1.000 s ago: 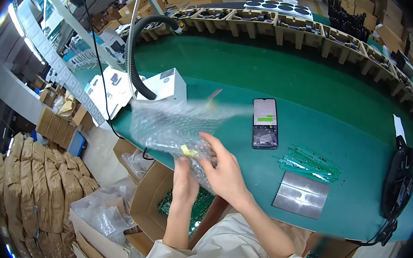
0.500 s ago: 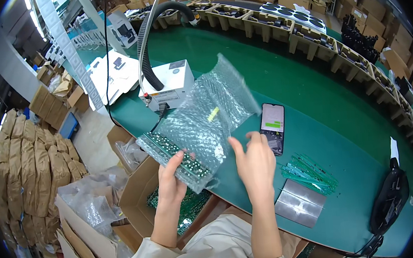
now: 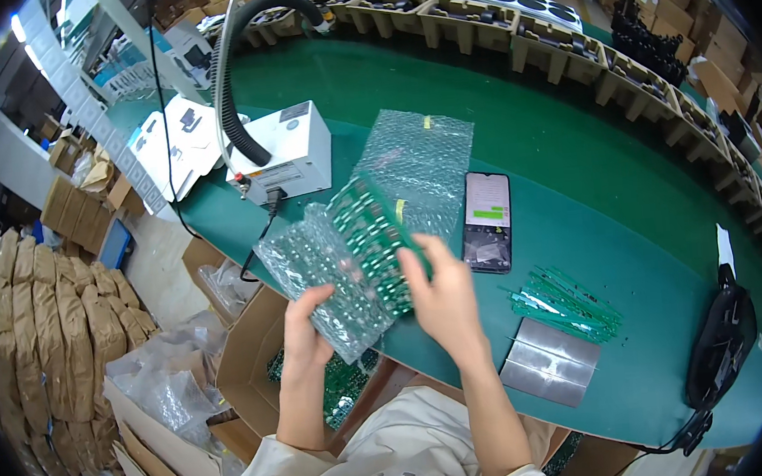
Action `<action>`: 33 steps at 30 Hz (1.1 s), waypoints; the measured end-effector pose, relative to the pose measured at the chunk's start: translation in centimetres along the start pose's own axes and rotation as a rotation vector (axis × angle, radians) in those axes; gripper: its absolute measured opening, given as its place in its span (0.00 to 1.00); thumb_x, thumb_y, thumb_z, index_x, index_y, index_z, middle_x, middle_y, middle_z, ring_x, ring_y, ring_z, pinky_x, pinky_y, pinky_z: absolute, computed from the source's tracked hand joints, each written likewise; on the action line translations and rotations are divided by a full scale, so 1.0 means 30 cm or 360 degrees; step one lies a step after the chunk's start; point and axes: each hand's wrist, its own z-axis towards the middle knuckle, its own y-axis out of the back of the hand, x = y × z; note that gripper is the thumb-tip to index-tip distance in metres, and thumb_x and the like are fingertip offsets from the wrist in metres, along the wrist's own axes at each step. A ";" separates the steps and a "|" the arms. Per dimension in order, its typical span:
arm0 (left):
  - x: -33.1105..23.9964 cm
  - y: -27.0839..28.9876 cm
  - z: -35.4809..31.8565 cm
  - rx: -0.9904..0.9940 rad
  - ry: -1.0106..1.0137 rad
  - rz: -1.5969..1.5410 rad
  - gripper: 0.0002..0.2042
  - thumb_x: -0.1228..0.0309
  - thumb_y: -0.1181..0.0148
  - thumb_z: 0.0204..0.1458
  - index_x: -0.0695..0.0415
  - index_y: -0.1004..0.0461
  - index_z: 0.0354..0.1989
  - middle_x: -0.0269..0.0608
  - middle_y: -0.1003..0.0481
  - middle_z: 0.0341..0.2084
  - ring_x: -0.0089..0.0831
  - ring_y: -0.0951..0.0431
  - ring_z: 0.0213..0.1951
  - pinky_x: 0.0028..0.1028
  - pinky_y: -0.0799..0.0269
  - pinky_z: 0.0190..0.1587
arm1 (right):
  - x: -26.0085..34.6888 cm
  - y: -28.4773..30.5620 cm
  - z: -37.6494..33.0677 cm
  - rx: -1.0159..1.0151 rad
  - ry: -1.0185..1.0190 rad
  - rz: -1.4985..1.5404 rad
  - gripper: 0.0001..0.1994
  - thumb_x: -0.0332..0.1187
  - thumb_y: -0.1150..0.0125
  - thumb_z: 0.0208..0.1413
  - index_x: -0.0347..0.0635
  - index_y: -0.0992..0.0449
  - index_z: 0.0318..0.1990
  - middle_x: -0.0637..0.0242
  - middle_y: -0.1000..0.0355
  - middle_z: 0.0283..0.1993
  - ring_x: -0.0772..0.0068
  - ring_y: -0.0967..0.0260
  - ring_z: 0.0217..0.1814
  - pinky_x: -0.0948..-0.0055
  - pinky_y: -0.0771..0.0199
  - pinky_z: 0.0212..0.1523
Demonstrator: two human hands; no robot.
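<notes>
My left hand (image 3: 306,331) is closed on the near edge of a stack of green circuit boards covered in clear bubble wrap (image 3: 305,254), thumb on top. In my right hand (image 3: 445,291) a bare green circuit board panel (image 3: 367,235) is pinched by its right edge, tilted up against the wrapped stack. Behind them a bubble wrap sheet (image 3: 423,153) with small yellow tape pieces is spread on the green table. A lit phone (image 3: 489,224) lies right of my right hand. Nearer to me are a heap of thin green strips (image 3: 563,304) and a grey metal plate (image 3: 551,364).
A white machine (image 3: 287,151) with a black flexible hose stands at the back left. Below the table edge, an open carton (image 3: 252,367) holds green boards. A black pouch (image 3: 721,344) lies at the right. Cardboard trays (image 3: 472,31) line the far side.
The bubble wrap that was raised over the boards now lies flat on the table behind. My right hand, empty before, has moved left and grips a bare circuit board panel.
</notes>
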 end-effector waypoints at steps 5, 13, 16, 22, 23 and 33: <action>-0.007 0.041 0.095 -0.0339 -0.0394 0.0371 0.21 0.75 0.39 0.63 0.66 0.32 0.63 0.51 0.22 0.53 0.38 0.17 0.50 0.37 0.21 0.53 | 0.022 0.327 -0.098 -0.0627 -0.0325 0.0087 0.15 0.32 0.39 0.71 0.31 0.23 0.58 0.67 0.21 0.39 0.82 0.29 0.39 0.77 0.28 0.41; 0.138 0.084 0.190 -0.1101 -0.1146 0.1601 0.31 0.62 0.41 0.70 0.73 0.42 0.71 0.60 0.32 0.63 0.46 0.31 0.64 0.39 0.39 0.69 | -0.213 0.857 -0.112 -0.0871 -0.0553 -0.0466 0.17 0.34 0.50 0.74 0.27 0.24 0.57 0.72 0.28 0.29 0.84 0.36 0.32 0.75 0.35 0.34; 0.124 0.113 0.194 -0.1248 -0.1259 0.2298 0.35 0.67 0.42 0.67 0.69 0.50 0.77 0.68 0.44 0.71 0.63 0.44 0.72 0.53 0.49 0.74 | -0.214 0.915 -0.085 -0.0771 -0.0559 -0.0834 0.16 0.35 0.49 0.73 0.30 0.21 0.54 0.59 0.23 0.32 0.71 0.27 0.33 0.67 0.28 0.39; 0.131 0.035 0.163 -0.1098 -0.1575 0.2383 0.33 0.83 0.48 0.58 0.61 0.42 0.76 0.58 0.46 0.72 0.56 0.44 0.73 0.50 0.50 0.74 | -0.243 0.954 -0.068 -0.0815 -0.0446 -0.1437 0.16 0.36 0.45 0.71 0.33 0.19 0.54 0.47 0.23 0.50 0.41 0.24 0.51 0.52 0.25 0.54; 0.133 -0.001 0.145 -0.1066 -0.1647 0.2364 0.33 0.84 0.49 0.57 0.62 0.40 0.74 0.57 0.43 0.71 0.53 0.41 0.72 0.48 0.48 0.73 | -0.259 0.958 -0.067 -0.0832 -0.0495 -0.1401 0.17 0.38 0.43 0.70 0.32 0.19 0.54 0.47 0.24 0.50 0.42 0.24 0.50 0.52 0.25 0.54; 0.373 -0.404 -0.104 0.1079 -0.0837 0.2243 0.24 0.70 0.24 0.50 0.57 0.20 0.57 0.46 0.22 0.50 0.48 0.25 0.50 0.42 0.29 0.59 | -0.265 1.042 -0.030 -0.0713 -0.0792 -0.1100 0.26 0.37 0.21 0.52 0.28 0.23 0.53 0.42 0.19 0.47 0.47 0.18 0.51 0.56 0.22 0.51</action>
